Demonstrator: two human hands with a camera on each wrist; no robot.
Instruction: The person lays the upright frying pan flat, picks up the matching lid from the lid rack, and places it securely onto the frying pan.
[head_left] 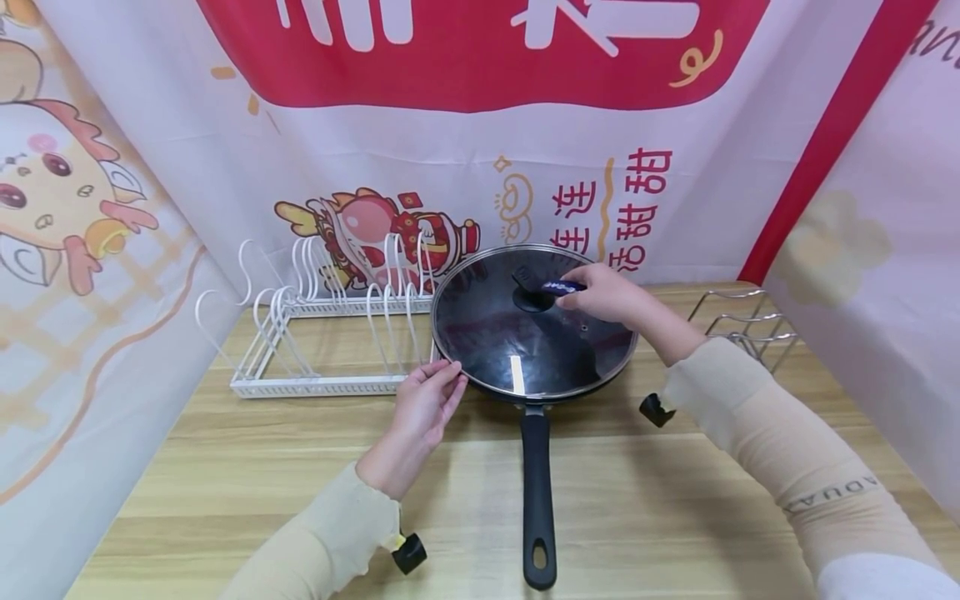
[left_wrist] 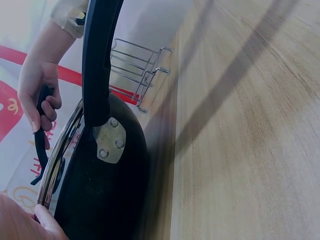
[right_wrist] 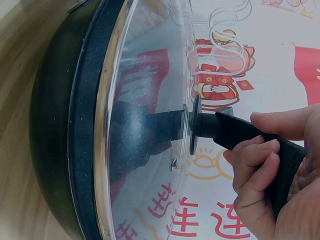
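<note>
A black frying pan (left_wrist: 100, 195) sits on the wooden table with its long handle (head_left: 537, 500) pointing toward me. Over it lies a round glass lid (head_left: 487, 333) with a metal rim and a black, angled lid handle (right_wrist: 260, 145). My right hand (head_left: 603, 293) grips that lid handle, fingers curled round it in the right wrist view. At the lid's left edge, my left hand (head_left: 431, 404) pinches the rim between thumb and fingertips. The left wrist view shows the thumb (left_wrist: 49, 222) right at the rim, beside the pan's dark side wall.
To the left, a white wire rack (head_left: 322, 386) with upright loops stands close to the pan. A silver wire rack (head_left: 750, 325) is at the right, behind my right forearm. A printed cloth (head_left: 465, 142) hangs behind the table (head_left: 300, 483).
</note>
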